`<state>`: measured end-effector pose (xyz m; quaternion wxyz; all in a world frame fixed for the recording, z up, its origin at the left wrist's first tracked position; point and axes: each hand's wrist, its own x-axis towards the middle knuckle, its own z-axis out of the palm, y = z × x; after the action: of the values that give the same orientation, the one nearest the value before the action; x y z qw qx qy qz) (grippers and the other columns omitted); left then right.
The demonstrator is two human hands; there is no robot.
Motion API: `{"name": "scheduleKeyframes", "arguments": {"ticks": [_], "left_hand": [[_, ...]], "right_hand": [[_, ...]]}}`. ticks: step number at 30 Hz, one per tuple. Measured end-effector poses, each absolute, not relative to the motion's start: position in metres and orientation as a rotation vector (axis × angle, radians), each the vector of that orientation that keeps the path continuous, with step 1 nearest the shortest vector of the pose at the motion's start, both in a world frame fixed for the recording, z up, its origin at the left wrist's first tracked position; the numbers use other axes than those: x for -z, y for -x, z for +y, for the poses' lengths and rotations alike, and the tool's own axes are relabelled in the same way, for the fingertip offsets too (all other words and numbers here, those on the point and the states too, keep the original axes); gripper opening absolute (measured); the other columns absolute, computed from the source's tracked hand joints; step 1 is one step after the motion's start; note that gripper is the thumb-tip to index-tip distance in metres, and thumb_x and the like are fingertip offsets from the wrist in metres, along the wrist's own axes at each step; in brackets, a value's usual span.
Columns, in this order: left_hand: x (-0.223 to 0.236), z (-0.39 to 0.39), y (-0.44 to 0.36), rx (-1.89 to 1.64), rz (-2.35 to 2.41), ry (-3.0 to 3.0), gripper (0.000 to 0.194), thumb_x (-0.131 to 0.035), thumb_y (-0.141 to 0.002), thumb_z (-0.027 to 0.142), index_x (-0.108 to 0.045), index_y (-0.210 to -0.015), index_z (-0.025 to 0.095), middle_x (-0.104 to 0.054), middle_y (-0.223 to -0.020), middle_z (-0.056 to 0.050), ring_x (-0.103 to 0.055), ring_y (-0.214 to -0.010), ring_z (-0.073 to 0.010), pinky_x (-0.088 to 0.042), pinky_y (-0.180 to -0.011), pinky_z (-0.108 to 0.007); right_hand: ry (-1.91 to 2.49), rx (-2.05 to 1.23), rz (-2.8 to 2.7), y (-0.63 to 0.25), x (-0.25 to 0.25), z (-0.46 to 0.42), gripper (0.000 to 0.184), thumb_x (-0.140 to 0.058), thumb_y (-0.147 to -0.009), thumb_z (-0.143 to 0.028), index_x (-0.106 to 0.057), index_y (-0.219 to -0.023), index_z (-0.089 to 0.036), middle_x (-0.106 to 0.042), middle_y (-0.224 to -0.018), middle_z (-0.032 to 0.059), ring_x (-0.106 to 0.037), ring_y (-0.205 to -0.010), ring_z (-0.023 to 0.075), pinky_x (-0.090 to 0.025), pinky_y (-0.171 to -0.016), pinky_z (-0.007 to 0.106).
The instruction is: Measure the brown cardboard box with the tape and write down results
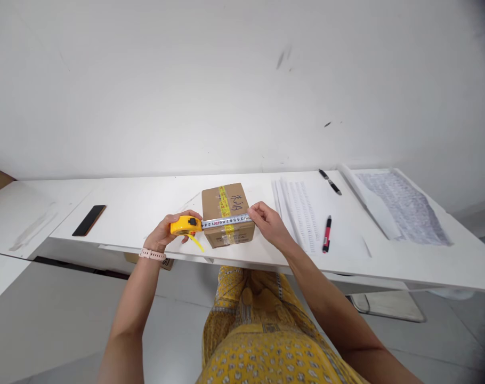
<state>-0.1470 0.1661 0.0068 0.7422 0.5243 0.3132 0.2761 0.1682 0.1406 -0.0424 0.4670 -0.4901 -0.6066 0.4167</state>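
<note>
A small brown cardboard box stands on the white desk, with yellow printed tape over its top and front and dark handwriting on top. My left hand is closed round a yellow tape measure at the box's left side. From its case the metal blade runs out across the box along the front top edge, numbers facing up. At the box's right edge my right hand pinches the blade's end between thumb and finger. A yellow strap hangs below the case.
A black phone-like slab lies at the desk's left. On the right are printed sheets, a red and black pen, a black pen and a handwritten sheet. The white wall rises behind the desk.
</note>
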Motion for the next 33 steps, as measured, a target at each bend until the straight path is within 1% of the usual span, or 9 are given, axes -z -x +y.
{"name": "scheduleKeyframes", "arguments": {"ticks": [5,8,10,13,16,20,24,28,33], "left_hand": [[-0.020,0.137,0.141,-0.600,0.665,-1.277,0.063,-0.068,-0.073,0.046,-0.060,-0.124,0.009,-0.065,-0.106,-0.015,-0.061,-0.075,-0.0193,-0.048,-0.051,-0.023],[-0.018,0.097,0.127,-0.508,0.606,-1.382,0.088,-0.079,-0.067,0.046,-0.048,-0.142,0.015,-0.059,-0.127,-0.018,-0.061,-0.102,-0.0282,-0.054,-0.079,-0.035],[-0.005,0.069,0.114,-0.525,0.590,-1.395,0.084,-0.080,-0.067,0.046,-0.052,-0.140,0.017,-0.059,-0.125,-0.017,-0.060,-0.106,-0.0297,-0.053,-0.087,-0.039],[0.025,0.038,0.098,-0.740,0.574,-1.187,0.080,-0.078,-0.066,0.056,-0.057,-0.133,0.017,-0.063,-0.117,-0.017,-0.064,-0.090,-0.0268,-0.057,-0.063,-0.031],[0.046,0.025,0.090,-1.045,0.527,-0.957,0.076,-0.076,-0.062,0.060,-0.065,-0.123,0.016,-0.064,-0.110,-0.015,-0.064,-0.079,-0.0238,-0.055,-0.046,-0.026],[0.050,0.032,0.088,-1.490,0.695,-0.704,0.059,-0.073,-0.062,0.058,-0.074,-0.100,0.013,-0.065,-0.116,-0.015,-0.066,-0.074,-0.0227,-0.057,-0.046,-0.027],[0.054,0.050,0.082,-1.543,0.941,-0.550,0.054,-0.077,-0.059,0.051,-0.074,-0.097,0.013,-0.069,-0.112,-0.015,-0.068,-0.075,-0.0256,-0.059,-0.050,-0.031],[0.059,0.056,0.076,-1.547,1.003,-0.513,0.052,-0.074,-0.063,0.051,-0.074,-0.098,0.014,-0.072,-0.101,-0.013,-0.069,-0.077,-0.0276,-0.060,-0.051,-0.033],[0.037,0.055,0.075,-1.529,0.979,-0.582,0.049,-0.071,-0.064,0.052,-0.074,-0.094,0.013,-0.073,-0.095,-0.014,-0.070,-0.072,-0.0275,-0.057,-0.046,-0.031]], "right_hand": [[1.148,-1.040,-1.670,-0.186,0.009,0.136,0.034,-0.046,-0.095,-0.050,-0.046,-0.076,-0.022,-0.043,-0.065,-0.0041,-0.037,-0.059,0.0124,-0.028,-0.056,0.027],[1.074,-1.023,-1.883,-0.199,-0.024,0.124,0.030,-0.046,-0.097,-0.046,-0.049,-0.079,-0.022,-0.042,-0.063,-0.0046,-0.035,-0.056,0.0111,-0.027,-0.053,0.026],[0.992,-1.049,-2.006,-0.202,-0.039,0.117,0.029,-0.047,-0.097,-0.044,-0.050,-0.079,-0.022,-0.040,-0.060,-0.0056,-0.034,-0.054,0.0103,-0.026,-0.052,0.025],[0.837,-1.133,-2.007,-0.200,-0.040,0.115,0.029,-0.049,-0.097,-0.046,-0.054,-0.083,-0.021,-0.045,-0.063,-0.0042,-0.037,-0.056,0.0102,-0.030,-0.053,0.025],[0.865,-1.118,-1.707,-0.194,-0.010,0.124,0.031,-0.046,-0.097,-0.049,-0.059,-0.101,-0.022,-0.045,-0.066,-0.0035,-0.040,-0.059,0.0118,-0.034,-0.055,0.025],[1.151,-0.953,-1.398,-0.189,0.050,0.136,0.043,-0.045,-0.096,-0.050,-0.054,-0.125,-0.019,-0.045,-0.065,-0.0041,-0.046,-0.062,0.0141,-0.040,-0.061,0.027],[1.143,-0.992,-1.583,-0.181,0.083,0.133,0.063,-0.049,-0.095,-0.048,-0.034,-0.149,-0.020,-0.052,-0.077,-0.0019,-0.051,-0.067,0.0145,-0.044,-0.065,0.029],[1.089,-0.946,-1.674,-0.174,0.077,0.117,0.069,-0.063,-0.087,-0.048,-0.038,-0.147,-0.024,-0.048,-0.074,-0.0044,-0.050,-0.066,0.0140,-0.044,-0.064,0.028],[1.191,-0.831,-1.654,-0.172,0.046,0.105,0.048,-0.063,-0.086,-0.049,-0.055,-0.126,-0.023,-0.044,-0.064,-0.0064,-0.046,-0.057,0.0131,-0.040,-0.054,0.026]]}}
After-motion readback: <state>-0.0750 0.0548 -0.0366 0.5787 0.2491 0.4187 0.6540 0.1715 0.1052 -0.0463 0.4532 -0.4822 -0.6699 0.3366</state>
